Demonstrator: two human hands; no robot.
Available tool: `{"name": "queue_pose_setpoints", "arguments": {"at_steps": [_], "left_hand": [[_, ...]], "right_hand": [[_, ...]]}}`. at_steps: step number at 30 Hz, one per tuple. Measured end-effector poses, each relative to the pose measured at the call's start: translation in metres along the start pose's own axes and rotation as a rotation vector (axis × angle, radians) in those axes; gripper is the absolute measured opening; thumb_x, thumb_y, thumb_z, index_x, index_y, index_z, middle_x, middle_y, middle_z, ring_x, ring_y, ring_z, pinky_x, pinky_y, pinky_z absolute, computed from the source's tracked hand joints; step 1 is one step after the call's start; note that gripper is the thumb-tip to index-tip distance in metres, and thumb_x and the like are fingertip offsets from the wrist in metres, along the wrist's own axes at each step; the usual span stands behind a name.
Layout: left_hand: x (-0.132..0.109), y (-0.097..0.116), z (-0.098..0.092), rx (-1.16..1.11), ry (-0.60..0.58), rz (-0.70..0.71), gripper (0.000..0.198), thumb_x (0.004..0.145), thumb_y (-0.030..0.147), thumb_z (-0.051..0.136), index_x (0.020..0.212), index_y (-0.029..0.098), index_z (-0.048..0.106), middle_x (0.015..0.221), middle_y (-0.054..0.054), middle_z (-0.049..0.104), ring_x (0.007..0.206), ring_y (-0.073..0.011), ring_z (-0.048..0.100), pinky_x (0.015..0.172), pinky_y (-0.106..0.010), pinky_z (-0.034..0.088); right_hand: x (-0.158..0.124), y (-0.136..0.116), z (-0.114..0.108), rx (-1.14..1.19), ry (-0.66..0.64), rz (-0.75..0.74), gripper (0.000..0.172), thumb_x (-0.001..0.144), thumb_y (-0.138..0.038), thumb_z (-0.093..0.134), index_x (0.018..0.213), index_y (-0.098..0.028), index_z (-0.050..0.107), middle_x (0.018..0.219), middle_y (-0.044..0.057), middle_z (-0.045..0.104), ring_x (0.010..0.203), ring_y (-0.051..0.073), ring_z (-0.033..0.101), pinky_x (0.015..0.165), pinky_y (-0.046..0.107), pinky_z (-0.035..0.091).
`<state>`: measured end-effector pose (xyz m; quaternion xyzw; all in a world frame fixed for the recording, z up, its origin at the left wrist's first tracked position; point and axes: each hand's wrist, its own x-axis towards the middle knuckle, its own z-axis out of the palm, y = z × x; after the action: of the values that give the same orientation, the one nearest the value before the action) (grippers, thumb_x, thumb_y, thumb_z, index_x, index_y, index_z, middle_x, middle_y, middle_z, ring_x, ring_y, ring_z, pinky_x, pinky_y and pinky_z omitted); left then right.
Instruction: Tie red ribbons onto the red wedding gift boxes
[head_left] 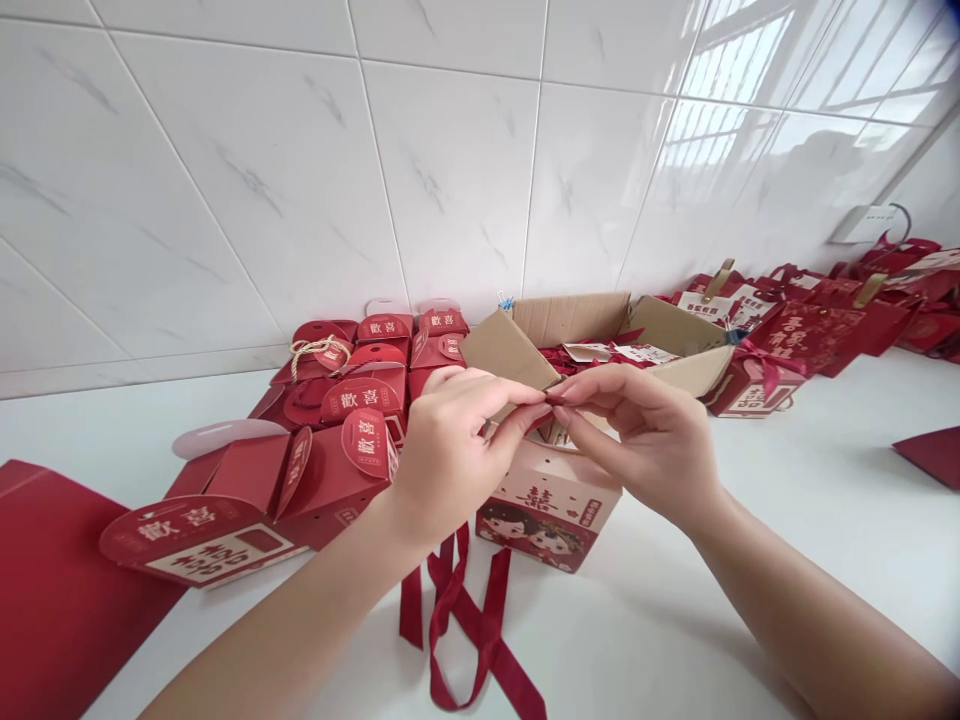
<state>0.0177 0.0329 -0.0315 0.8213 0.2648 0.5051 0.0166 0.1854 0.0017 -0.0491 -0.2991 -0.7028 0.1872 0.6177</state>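
Note:
Over a pink gift box [536, 500] printed with two cartoon figures, my left hand [461, 440] and my right hand [641, 435] meet at their fingertips. Both are closed in a pinch on a small dark red piece [553, 398], which looks like ribbon. The fingers partly cover it, and they hide the top of the box. A length of dark red ribbon [487, 640] trails in loops on the white table in front of the box.
Red gift boxes [360, 400] stand grouped at left, beside a large red sheet or bag [52, 590]. Behind my hands is an open cardboard carton [574, 318] holding red and white pieces. More red boxes and bags [814, 335] line the tiled wall at right.

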Motion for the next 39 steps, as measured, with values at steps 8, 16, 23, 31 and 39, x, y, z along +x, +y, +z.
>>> {"name": "queue_pose_setpoints", "arguments": {"at_steps": [8, 16, 23, 31, 39], "left_hand": [[0.003, 0.005, -0.013, -0.056, 0.012, 0.111, 0.008, 0.083, 0.017, 0.064, 0.078, 0.024, 0.065, 0.072, 0.005, 0.071, 0.066, -0.0114, 0.063, 0.073, -0.030, 0.046], [0.003, 0.010, -0.021, -0.121, -0.058, 0.262, 0.013, 0.082, 0.016, 0.065, 0.080, 0.029, 0.066, 0.077, 0.005, 0.071, 0.080, -0.0152, 0.065, 0.074, -0.033, 0.047], [0.002, 0.010, -0.021, -0.247, -0.059, 0.256, 0.012, 0.079, 0.014, 0.068, 0.080, 0.026, 0.067, 0.072, 0.001, 0.064, 0.076, -0.0156, 0.063, 0.070, -0.033, 0.051], [0.000, 0.013, -0.022, -0.261, -0.064, 0.240, 0.014, 0.079, 0.013, 0.067, 0.081, 0.027, 0.068, 0.072, 0.002, 0.066, 0.078, -0.0157, 0.065, 0.073, -0.033, 0.053], [-0.004, 0.018, -0.022, -0.125, 0.017, 0.268, 0.019, 0.077, 0.011, 0.069, 0.084, 0.029, 0.064, 0.074, 0.004, 0.066, 0.087, -0.0183, 0.065, 0.074, -0.035, 0.052]], "right_hand": [[0.000, -0.010, -0.014, -0.117, -0.089, -0.158, 0.026, 0.085, -0.004, 0.061, 0.103, -0.022, 0.067, 0.093, 0.004, 0.067, 0.083, 0.019, 0.065, 0.072, 0.033, 0.058], [0.010, -0.016, -0.027, -0.105, -0.254, -0.376, 0.034, 0.087, -0.010, 0.063, 0.117, -0.025, 0.064, 0.096, 0.005, 0.064, 0.082, 0.017, 0.065, 0.067, 0.027, 0.059], [0.010, -0.016, -0.027, -0.029, -0.324, -0.433, 0.021, 0.092, -0.010, 0.056, 0.101, -0.022, 0.070, 0.093, 0.005, 0.065, 0.079, 0.015, 0.066, 0.066, 0.024, 0.059], [0.007, -0.021, -0.025, -0.042, -0.308, -0.449, 0.021, 0.091, -0.006, 0.053, 0.089, -0.020, 0.068, 0.091, 0.006, 0.065, 0.083, 0.017, 0.066, 0.070, 0.026, 0.060], [0.003, -0.025, -0.021, -0.127, -0.227, -0.460, 0.021, 0.089, -0.003, 0.051, 0.090, -0.019, 0.064, 0.085, 0.006, 0.064, 0.074, 0.015, 0.065, 0.062, 0.024, 0.058]]}}
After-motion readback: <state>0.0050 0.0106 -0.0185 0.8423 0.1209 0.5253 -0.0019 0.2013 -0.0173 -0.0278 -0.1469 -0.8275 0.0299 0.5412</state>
